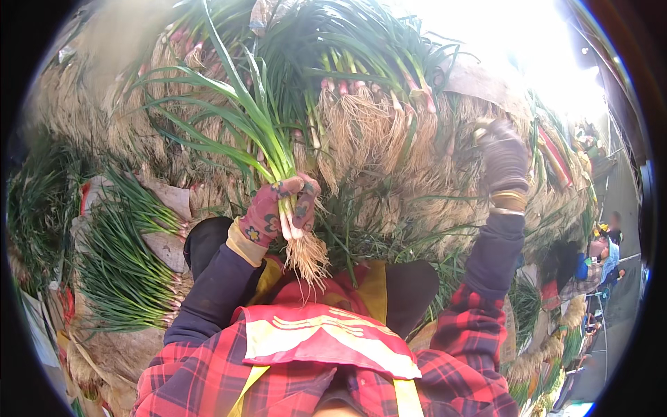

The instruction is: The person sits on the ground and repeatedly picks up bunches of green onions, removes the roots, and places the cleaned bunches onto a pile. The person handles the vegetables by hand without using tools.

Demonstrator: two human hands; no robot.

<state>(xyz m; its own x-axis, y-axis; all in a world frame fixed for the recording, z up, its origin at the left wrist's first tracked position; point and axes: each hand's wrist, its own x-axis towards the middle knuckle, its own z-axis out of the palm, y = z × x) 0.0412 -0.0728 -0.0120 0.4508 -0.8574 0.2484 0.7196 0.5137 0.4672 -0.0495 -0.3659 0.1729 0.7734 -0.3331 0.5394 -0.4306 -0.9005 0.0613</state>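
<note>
My left hand [279, 211], in a pink floral glove, grips a few green garlic plants [284, 161] by their pale stems. Their leaves fan up and to the left; the tangled roots [307, 255] hang below my fist, above my lap. Out to the right, my right hand [500, 148] wears a dark glove and is blurred, so its fingers cannot be made out. A thick stack of rubber bands [508, 200] rings that wrist. Straight ahead lies a loose pile of green garlic [359, 99], with pinkish bulbs and long straw-coloured roots towards me.
Sorted green garlic [125, 271] lies on sacking [117, 349] to my left. More rooted plants [83, 104] form a bank across the front. A red apron [323, 333] covers my lap. At the far right, people [604, 266] sit or stand near other piles.
</note>
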